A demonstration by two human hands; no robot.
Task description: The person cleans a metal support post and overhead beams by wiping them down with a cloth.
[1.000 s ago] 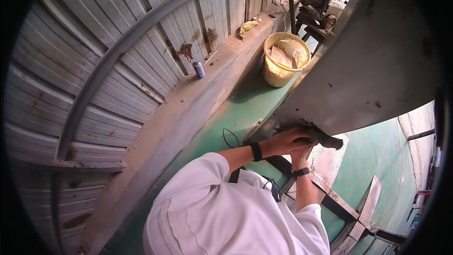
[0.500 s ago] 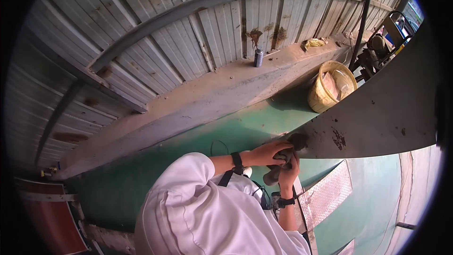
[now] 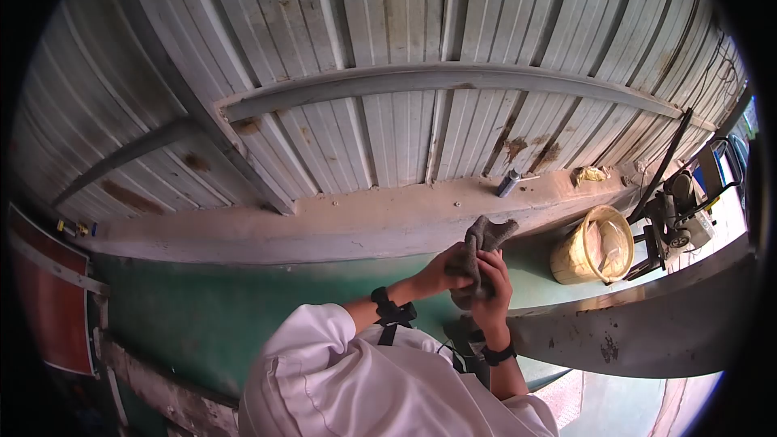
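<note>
Head view: my left hand (image 3: 437, 275) and right hand (image 3: 492, 298) close their grip around a grey cloth (image 3: 486, 233), off the panel (image 3: 655, 344) at four o'clock, where dark marks (image 3: 609, 348) show

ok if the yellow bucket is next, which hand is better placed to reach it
Probably the right hand: it is nearer the yellow bucket, while the left hand sits farther across. Both hold the dark cloth, so the right would let go first.
</note>
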